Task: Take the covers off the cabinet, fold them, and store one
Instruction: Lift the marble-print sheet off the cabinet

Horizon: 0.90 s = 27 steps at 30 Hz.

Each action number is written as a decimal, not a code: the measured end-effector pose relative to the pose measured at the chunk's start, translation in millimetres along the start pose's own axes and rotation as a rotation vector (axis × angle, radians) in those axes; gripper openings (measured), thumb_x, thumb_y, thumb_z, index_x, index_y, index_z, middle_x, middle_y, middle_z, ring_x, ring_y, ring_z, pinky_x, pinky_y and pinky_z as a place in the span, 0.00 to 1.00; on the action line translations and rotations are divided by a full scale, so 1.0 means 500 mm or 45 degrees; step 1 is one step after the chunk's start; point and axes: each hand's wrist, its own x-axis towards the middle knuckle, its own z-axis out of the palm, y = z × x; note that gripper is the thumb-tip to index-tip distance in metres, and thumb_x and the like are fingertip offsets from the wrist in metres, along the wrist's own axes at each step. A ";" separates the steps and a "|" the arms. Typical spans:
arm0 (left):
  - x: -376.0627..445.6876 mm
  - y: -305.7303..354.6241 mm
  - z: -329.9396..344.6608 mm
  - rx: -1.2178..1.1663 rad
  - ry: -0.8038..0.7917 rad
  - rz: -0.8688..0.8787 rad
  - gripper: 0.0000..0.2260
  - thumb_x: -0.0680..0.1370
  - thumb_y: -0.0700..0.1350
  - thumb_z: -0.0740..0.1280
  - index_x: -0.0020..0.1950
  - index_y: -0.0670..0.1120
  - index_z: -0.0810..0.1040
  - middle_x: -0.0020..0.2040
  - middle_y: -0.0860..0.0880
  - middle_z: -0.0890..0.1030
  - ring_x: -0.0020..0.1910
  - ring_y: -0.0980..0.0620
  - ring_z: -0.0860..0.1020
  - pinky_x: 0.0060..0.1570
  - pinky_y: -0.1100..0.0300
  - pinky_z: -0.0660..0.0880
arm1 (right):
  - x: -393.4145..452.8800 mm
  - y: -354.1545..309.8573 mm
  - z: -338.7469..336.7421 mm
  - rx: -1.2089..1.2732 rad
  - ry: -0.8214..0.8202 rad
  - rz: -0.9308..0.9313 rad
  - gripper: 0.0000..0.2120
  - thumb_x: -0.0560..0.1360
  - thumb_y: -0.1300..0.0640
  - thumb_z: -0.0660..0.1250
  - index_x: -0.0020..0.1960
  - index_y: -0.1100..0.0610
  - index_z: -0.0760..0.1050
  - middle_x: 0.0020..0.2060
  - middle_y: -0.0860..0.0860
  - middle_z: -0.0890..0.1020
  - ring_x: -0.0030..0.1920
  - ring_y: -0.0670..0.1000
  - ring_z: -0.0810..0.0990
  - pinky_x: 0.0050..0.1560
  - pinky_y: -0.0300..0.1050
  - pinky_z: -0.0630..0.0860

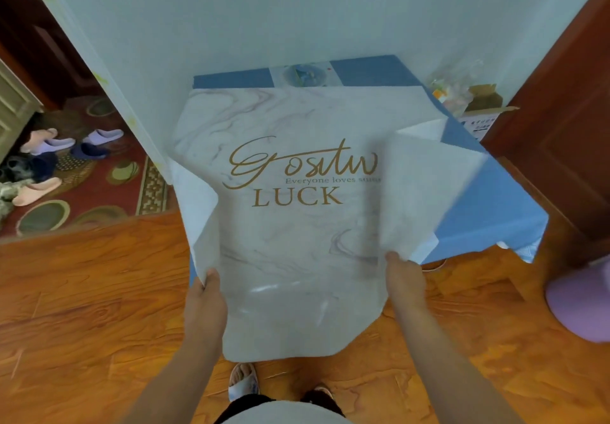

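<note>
A blue cloth cover point(488, 192) is spread over the cabinet by the far wall. Over it, a white marbled cover with gold lettering point(297, 232) is lifted at its near edge, pinched by the left hand point(206, 295) and the right hand point(404, 278). The blue cover could be dragged along, and the small clutter point(452, 90) at the far right upset.

A lived-in home, by every sign. Wooden plank floor point(99, 291) underfoot, a patterned red rug point(99, 189) at nine o'clock strewn with house slippers point(49, 143), and dark wooden doors point(561, 126) at two and ten o'clock. Pale papered wall point(297, 11) at twelve o'clock, behind a blue-draped cabinet point(488, 199).
</note>
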 end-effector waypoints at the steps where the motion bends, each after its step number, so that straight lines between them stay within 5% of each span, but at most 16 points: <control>1: -0.002 -0.001 -0.004 -0.009 0.020 -0.013 0.11 0.86 0.55 0.56 0.54 0.57 0.78 0.51 0.50 0.83 0.49 0.46 0.81 0.46 0.48 0.79 | 0.000 -0.004 -0.010 -0.002 0.058 0.016 0.17 0.77 0.45 0.61 0.51 0.58 0.78 0.47 0.54 0.82 0.52 0.58 0.80 0.59 0.56 0.77; 5: 0.002 0.000 -0.034 0.049 0.061 0.013 0.12 0.85 0.56 0.57 0.47 0.58 0.77 0.49 0.50 0.82 0.48 0.46 0.80 0.45 0.48 0.77 | 0.035 -0.045 -0.083 0.066 0.204 -0.144 0.21 0.78 0.48 0.65 0.69 0.53 0.75 0.54 0.52 0.84 0.54 0.54 0.82 0.61 0.59 0.78; 9: 0.016 0.000 -0.052 0.100 0.034 -0.033 0.11 0.85 0.56 0.58 0.54 0.56 0.78 0.51 0.53 0.82 0.51 0.48 0.80 0.50 0.48 0.75 | 0.061 -0.082 -0.031 -0.268 -0.276 -0.275 0.27 0.80 0.44 0.66 0.76 0.52 0.69 0.73 0.53 0.71 0.70 0.55 0.71 0.72 0.53 0.68; 13: 0.012 -0.005 -0.053 0.150 -0.038 -0.097 0.13 0.85 0.56 0.59 0.62 0.53 0.78 0.53 0.53 0.83 0.52 0.49 0.80 0.51 0.47 0.77 | 0.051 -0.025 0.123 -0.807 -0.589 -0.432 0.33 0.80 0.43 0.65 0.78 0.59 0.62 0.78 0.56 0.62 0.77 0.56 0.62 0.75 0.46 0.58; 19: 0.016 -0.012 -0.078 0.240 -0.014 -0.085 0.12 0.84 0.57 0.60 0.52 0.55 0.81 0.51 0.52 0.84 0.52 0.49 0.81 0.53 0.46 0.78 | 0.049 0.014 0.296 -1.234 -0.341 -0.534 0.41 0.79 0.34 0.55 0.82 0.55 0.46 0.80 0.58 0.45 0.79 0.64 0.42 0.77 0.63 0.43; 23: 0.024 -0.013 -0.115 0.292 0.018 -0.076 0.13 0.85 0.57 0.59 0.52 0.55 0.83 0.48 0.51 0.85 0.51 0.48 0.82 0.55 0.43 0.77 | 0.046 0.049 0.310 -1.445 -0.203 -0.679 0.35 0.82 0.38 0.53 0.81 0.57 0.50 0.78 0.60 0.55 0.76 0.66 0.56 0.73 0.66 0.57; 25: 0.033 -0.015 -0.131 0.305 0.025 -0.097 0.14 0.84 0.58 0.60 0.52 0.54 0.83 0.48 0.49 0.86 0.50 0.45 0.83 0.56 0.39 0.78 | 0.054 0.062 0.296 -1.545 -0.170 -0.820 0.33 0.80 0.44 0.64 0.77 0.62 0.63 0.69 0.64 0.69 0.65 0.68 0.70 0.59 0.65 0.74; 27: 0.045 -0.011 -0.138 0.303 0.002 -0.128 0.14 0.84 0.58 0.60 0.51 0.53 0.82 0.48 0.48 0.85 0.50 0.44 0.82 0.56 0.39 0.77 | 0.056 0.057 0.293 -1.687 -0.202 -0.788 0.32 0.73 0.52 0.74 0.72 0.66 0.70 0.60 0.67 0.75 0.55 0.69 0.76 0.45 0.62 0.79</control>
